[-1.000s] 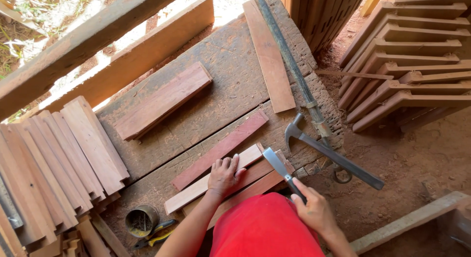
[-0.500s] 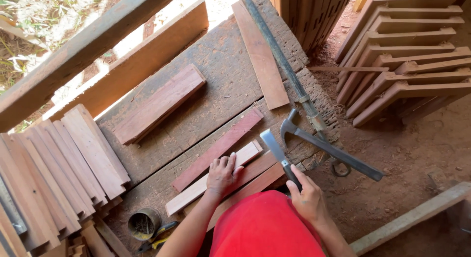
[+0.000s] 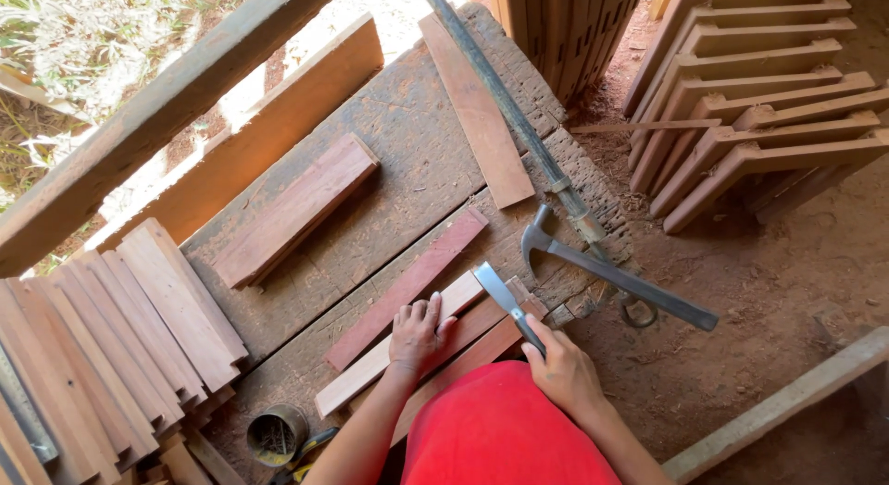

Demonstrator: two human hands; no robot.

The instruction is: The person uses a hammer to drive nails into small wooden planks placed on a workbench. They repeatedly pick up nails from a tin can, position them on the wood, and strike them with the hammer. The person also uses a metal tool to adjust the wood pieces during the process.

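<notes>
While my left hand presses flat, fingers spread, steadying the pale wooden slat, my right hand stays clamped on the steel chisel.

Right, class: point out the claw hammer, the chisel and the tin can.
claw hammer (image 3: 619, 279), head view, on its handle.
chisel (image 3: 500, 290), head view, on its flat blade.
tin can (image 3: 275, 436), head view, on its rim.

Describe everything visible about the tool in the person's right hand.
The chisel has a flat, pale grey metal blade, broad and squared at its far end, narrowing towards a dark shank that disappears into the right hand, so its handle is hidden. It slants up and to the left, with the blade end over the pale wood strip; whether it touches the strip cannot be told.
</notes>
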